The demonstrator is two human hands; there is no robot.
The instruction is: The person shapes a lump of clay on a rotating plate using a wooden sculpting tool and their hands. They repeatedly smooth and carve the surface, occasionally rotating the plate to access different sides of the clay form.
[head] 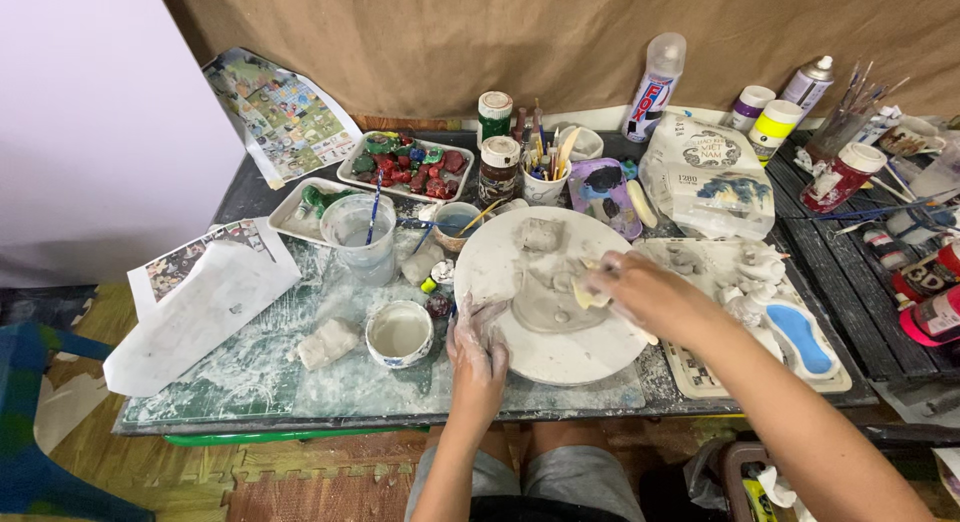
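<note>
The left hand (478, 354), coated in pale clay residue, rests with fingers spread flat against the near-left edge of the round white board (520, 347); it grips nothing. The right hand (640, 294) is curled over the board's centre, its fingertips pinched on a small yellowish sponge (588, 294) pressed to the flat grey clay slab (545, 307). The slab is smooth, wet and roughly rounded; a square clay lump (540, 234) sits at the board's far edge. Left of the board stands a small ceramic bowl (399, 333) of milky liquid, and beside it a rough grey clay block (327, 342). A clear plastic cup (359, 237) of cloudy water holds 1 brush. The dark table (250, 192) is smeared with dried white slip. A flat tray (405, 168) holds glossy red and green painted pieces.
</note>
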